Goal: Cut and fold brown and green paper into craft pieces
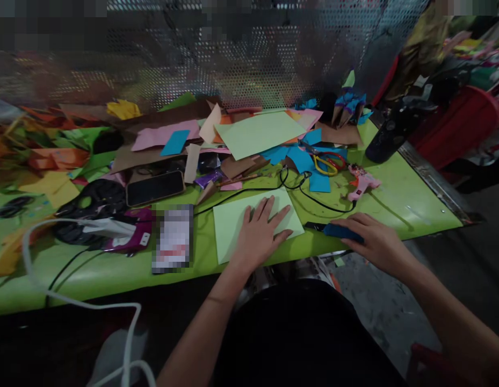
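My left hand point(260, 232) lies flat with fingers spread on a pale green sheet of paper point(233, 226) at the front of the green table point(402, 201). My right hand point(372, 239) rests to the right of the sheet, fingers curled over a dark blue flat object point(340, 231) near the table's front edge. A black cable point(313, 201) runs just beyond both hands.
A pink glue gun point(361, 183), scissors with yellow and red handles point(327, 164) and blue paper scraps point(301, 158) lie behind. A phone point(154, 188), a black tape roll point(92, 201), a white cable point(72, 301) and piles of coloured paper fill the left. A black bottle point(388, 137) stands at right.
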Demonstrator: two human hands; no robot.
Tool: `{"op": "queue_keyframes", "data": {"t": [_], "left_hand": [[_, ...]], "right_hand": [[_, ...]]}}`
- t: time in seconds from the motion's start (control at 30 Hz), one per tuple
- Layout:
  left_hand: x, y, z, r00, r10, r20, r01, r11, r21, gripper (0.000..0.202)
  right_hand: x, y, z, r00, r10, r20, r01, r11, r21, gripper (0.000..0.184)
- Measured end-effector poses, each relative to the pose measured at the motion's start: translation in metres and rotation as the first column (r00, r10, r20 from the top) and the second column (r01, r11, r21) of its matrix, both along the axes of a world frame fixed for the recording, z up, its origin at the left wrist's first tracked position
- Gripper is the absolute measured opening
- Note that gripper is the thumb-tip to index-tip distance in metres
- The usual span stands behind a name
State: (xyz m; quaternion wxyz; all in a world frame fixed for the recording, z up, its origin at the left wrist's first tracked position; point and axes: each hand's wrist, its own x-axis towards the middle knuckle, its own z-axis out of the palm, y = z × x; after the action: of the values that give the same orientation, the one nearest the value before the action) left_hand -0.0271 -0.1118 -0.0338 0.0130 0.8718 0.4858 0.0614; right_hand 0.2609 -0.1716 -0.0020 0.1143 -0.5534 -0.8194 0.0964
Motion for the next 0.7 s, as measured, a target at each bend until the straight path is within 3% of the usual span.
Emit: {"op": "queue_keyframes", "data": {"t": [0.7], "left_hand": [[-0.0004, -0.0002, 0.0006, 1.000, 0.000, -0.015, 0.000, 1.000, -0.012, 0.060]], "right_hand": [[0.0024, 0.0024, 0.0011, 1.000, 0.019, 0.016, -0.020, 0.999, 0.026, 0.040]]}}
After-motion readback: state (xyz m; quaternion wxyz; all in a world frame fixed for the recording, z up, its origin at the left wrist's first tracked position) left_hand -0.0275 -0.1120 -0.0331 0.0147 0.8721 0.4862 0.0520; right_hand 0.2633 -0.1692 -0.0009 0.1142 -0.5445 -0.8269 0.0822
